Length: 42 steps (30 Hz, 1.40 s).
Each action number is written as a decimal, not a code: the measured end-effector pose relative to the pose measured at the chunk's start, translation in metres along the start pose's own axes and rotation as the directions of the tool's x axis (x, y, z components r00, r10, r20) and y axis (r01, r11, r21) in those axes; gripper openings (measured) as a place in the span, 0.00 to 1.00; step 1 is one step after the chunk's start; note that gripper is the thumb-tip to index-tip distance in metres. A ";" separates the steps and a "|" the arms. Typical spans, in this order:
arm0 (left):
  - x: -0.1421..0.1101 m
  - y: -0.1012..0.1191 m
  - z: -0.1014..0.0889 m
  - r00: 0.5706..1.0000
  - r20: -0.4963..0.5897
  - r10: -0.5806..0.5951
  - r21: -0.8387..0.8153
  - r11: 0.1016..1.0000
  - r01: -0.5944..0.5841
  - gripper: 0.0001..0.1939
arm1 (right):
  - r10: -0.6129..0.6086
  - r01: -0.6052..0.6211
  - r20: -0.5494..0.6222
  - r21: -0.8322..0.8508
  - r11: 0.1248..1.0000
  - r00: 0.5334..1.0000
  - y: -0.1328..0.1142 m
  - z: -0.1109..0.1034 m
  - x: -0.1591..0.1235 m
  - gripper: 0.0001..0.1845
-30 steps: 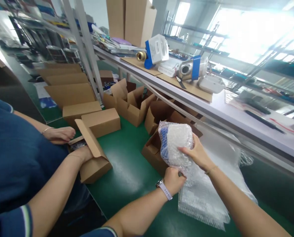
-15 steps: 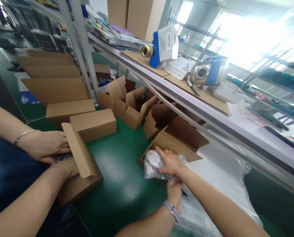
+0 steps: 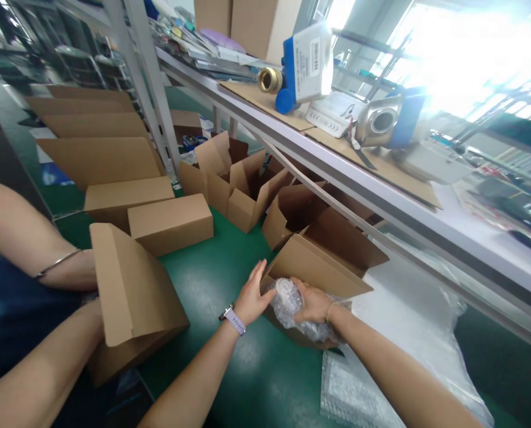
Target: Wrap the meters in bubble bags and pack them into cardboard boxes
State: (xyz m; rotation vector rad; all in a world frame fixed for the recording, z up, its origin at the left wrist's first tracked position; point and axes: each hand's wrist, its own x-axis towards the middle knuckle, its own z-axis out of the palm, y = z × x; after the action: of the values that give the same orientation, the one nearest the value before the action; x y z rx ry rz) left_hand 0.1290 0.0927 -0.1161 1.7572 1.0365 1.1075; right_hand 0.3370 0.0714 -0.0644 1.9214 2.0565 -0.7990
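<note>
A bundle in bubble wrap [image 3: 287, 300] sits in the mouth of an open cardboard box [image 3: 321, 264]; the wrap hides what is inside. My right hand [image 3: 312, 303] grips the bundle from the right, thumb and fingers curved round it. On the other side, my left hand [image 3: 250, 300], with a watch on the wrist, has its fingers stretched out along the box's left edge. Its thumb points at the bundle; whether it touches I cannot tell. Sheets of bubble wrap [image 3: 350, 386] lie beside the box, near my right forearm.
A co-worker's arms [image 3: 65, 339] reach into another cardboard box [image 3: 145, 285] at left. Several open cartons [image 3: 243, 208] and a closed box [image 3: 171, 223] stand on the green surface. Above runs a shelf edge [image 3: 292, 145] bearing blue-and-white devices with metal fittings [image 3: 307, 65].
My left hand has come out from beneath the bundle to its left side and opened. The bundle sits lower in the box. The co-worker's box has tilted, covering their hands.
</note>
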 end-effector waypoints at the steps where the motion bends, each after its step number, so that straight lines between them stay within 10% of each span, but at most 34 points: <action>1: -0.001 -0.008 -0.001 0.996 0.083 -0.014 0.031 0.999 0.012 0.34 | -0.022 0.021 0.007 0.032 0.999 1.000 -0.002 0.001 0.001 0.56; 13: -0.046 -0.022 -0.023 0.981 0.174 -0.083 0.276 0.961 0.032 0.29 | -0.045 0.044 -0.097 -0.010 0.999 0.994 -0.051 0.025 -0.042 0.41; 21: -0.060 -0.011 -0.029 0.969 0.217 -0.121 0.267 0.962 0.060 0.33 | 0.038 -0.057 -0.078 -0.256 0.965 0.996 -0.063 0.033 -0.024 0.58; 34: -0.121 0.000 -0.046 0.957 0.214 -0.196 0.229 0.962 0.146 0.35 | -0.246 0.252 0.096 -0.052 0.966 0.964 -0.088 0.044 -0.027 0.50; 38: -0.115 -0.001 -0.046 0.964 0.192 -0.186 0.210 0.967 0.145 0.36 | -0.079 0.086 -0.263 0.013 0.996 0.962 -0.093 0.062 -0.064 0.37; 40: -0.114 0.000 -0.045 0.966 0.203 -0.162 0.213 0.970 0.118 0.40 | 0.190 -0.079 -0.441 0.257 0.963 0.877 -0.083 0.080 -0.082 0.33; 42: -0.120 0.004 -0.043 0.958 0.245 -0.147 0.224 0.970 0.091 0.44 | 0.443 -0.198 -0.379 0.535 0.821 0.813 -0.064 0.097 -0.090 0.35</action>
State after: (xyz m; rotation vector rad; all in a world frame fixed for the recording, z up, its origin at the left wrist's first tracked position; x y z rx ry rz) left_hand 0.0559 -0.0102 -0.1330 1.9178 1.1111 0.6885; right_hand 0.2657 -0.0558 -0.0845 2.9291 1.7593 -0.8482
